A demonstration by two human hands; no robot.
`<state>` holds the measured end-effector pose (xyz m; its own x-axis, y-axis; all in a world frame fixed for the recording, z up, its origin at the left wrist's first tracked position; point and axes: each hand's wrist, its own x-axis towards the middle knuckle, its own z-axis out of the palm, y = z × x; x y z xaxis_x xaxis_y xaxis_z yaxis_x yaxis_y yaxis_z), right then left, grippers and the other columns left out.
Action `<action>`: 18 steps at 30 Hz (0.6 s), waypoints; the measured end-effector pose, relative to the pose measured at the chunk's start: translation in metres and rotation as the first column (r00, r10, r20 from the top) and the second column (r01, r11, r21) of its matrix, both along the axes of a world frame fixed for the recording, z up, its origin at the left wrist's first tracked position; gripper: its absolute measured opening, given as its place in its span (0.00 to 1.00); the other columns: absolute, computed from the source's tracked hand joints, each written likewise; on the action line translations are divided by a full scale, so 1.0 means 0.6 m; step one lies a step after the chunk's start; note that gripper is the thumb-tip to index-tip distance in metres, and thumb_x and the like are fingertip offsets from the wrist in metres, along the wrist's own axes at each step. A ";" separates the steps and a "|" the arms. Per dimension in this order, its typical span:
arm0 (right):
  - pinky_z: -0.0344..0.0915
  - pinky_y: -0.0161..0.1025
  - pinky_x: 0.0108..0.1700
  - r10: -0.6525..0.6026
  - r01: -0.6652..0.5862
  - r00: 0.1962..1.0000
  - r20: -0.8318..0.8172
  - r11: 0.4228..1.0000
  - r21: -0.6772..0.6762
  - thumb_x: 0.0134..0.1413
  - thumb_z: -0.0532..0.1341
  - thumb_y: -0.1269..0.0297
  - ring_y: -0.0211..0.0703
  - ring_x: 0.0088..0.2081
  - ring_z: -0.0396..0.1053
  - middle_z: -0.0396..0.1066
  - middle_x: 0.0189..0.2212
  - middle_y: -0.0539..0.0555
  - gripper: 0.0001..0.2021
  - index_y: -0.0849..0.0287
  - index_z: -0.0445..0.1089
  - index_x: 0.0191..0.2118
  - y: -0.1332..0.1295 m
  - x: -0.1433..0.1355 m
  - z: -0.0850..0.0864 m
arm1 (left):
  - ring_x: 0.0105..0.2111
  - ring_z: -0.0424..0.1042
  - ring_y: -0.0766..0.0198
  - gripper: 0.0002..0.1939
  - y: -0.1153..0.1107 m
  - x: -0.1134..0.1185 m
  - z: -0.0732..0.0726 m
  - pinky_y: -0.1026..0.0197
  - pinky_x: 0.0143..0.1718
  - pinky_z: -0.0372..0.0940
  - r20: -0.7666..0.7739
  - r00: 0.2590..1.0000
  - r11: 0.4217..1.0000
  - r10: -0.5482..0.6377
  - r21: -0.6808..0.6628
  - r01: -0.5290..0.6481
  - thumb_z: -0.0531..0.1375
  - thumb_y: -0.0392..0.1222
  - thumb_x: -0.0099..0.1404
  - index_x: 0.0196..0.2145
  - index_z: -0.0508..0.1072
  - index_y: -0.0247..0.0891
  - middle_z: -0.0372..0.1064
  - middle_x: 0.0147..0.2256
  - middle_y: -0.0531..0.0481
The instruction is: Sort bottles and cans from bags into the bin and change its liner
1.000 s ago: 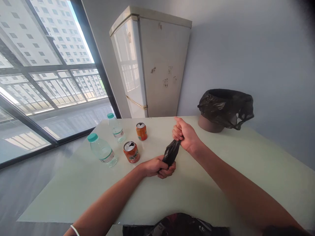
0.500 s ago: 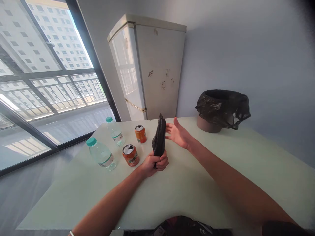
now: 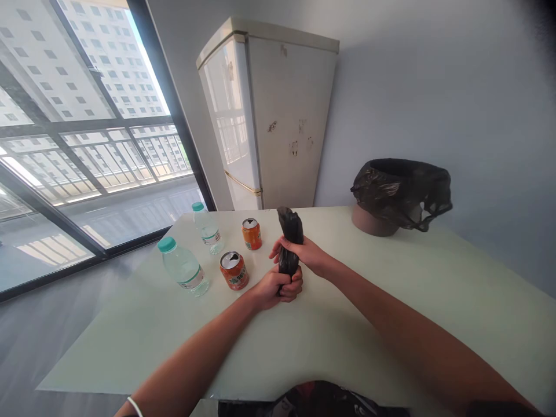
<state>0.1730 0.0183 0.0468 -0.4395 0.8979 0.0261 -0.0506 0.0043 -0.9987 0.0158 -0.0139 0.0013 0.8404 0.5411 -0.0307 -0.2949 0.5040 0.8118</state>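
Note:
A bunched black plastic bag (image 3: 289,260) stands roughly upright above the table, gathered into a narrow bundle. My left hand (image 3: 278,288) is closed in a fist around its lower end. Higher up, my right hand (image 3: 304,252) is wrapped around the bag's middle, thumb and fingers on opposite sides. The bag's top sticks out above my right hand. To the left of my hands stand two orange drink cans, a nearer can (image 3: 234,271) and a farther can (image 3: 252,234), both with opened tops.
Two clear plastic bottles with teal caps, a nearer bottle (image 3: 185,269) and a farther bottle (image 3: 208,230), stand left of the cans. A brown bin (image 3: 373,223) lined with a black bag (image 3: 399,191) sits at the right back. Behind the pale table (image 3: 347,341) rises a fridge (image 3: 291,116).
My right hand has moved left and closed around the bag's middle, where before it was open beside it. The bag's upper part looks shorter and more bunched. My left hand keeps its grip.

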 end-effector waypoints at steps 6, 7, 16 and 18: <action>0.70 0.39 0.40 -0.162 0.088 0.964 0.212 0.942 0.323 0.69 0.54 0.52 0.44 0.35 0.76 0.80 0.35 0.56 0.19 0.59 0.76 0.37 0.017 0.012 -0.013 | 0.19 0.45 0.71 0.12 0.001 0.000 0.002 0.67 0.17 0.44 -0.051 0.994 0.995 0.097 -0.005 -0.097 0.59 0.32 0.51 0.36 0.64 0.38 0.53 0.23 0.59; 0.69 0.38 0.38 -0.188 0.096 0.954 0.231 0.928 0.360 0.68 0.55 0.56 0.43 0.33 0.75 0.79 0.33 0.55 0.16 0.59 0.76 0.37 0.019 0.017 -0.015 | 0.19 0.47 0.71 0.13 0.001 0.001 0.003 0.67 0.17 0.45 -0.061 0.988 0.990 0.142 0.000 -0.143 0.59 0.34 0.53 0.38 0.65 0.38 0.56 0.24 0.57; 0.54 0.38 0.38 -0.483 -0.260 0.731 0.482 0.456 0.851 0.65 0.56 0.73 0.40 0.33 0.66 0.77 0.35 0.54 0.09 0.57 0.73 0.41 0.038 0.055 -0.043 | 0.20 0.59 0.70 0.22 0.014 -0.005 -0.015 0.66 0.16 0.53 0.009 0.976 0.970 0.218 -0.116 -0.215 0.60 0.55 0.62 0.37 0.72 0.29 0.66 0.31 0.46; 0.51 0.39 0.36 -0.522 -0.285 0.709 0.474 0.402 0.870 0.68 0.55 0.72 0.40 0.32 0.64 0.76 0.35 0.54 0.09 0.57 0.73 0.41 0.040 0.059 -0.048 | 0.22 0.66 0.64 0.29 0.016 -0.007 -0.016 0.62 0.18 0.62 0.043 0.976 0.967 0.213 -0.148 -0.205 0.57 0.61 0.65 0.41 0.74 0.27 0.71 0.35 0.40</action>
<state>0.2083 0.0420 0.0178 -0.5846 0.5712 0.5761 0.6073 0.7790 -0.1561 0.0115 -0.0045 -0.0084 0.7118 0.6984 -0.0748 -0.4502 0.5354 0.7147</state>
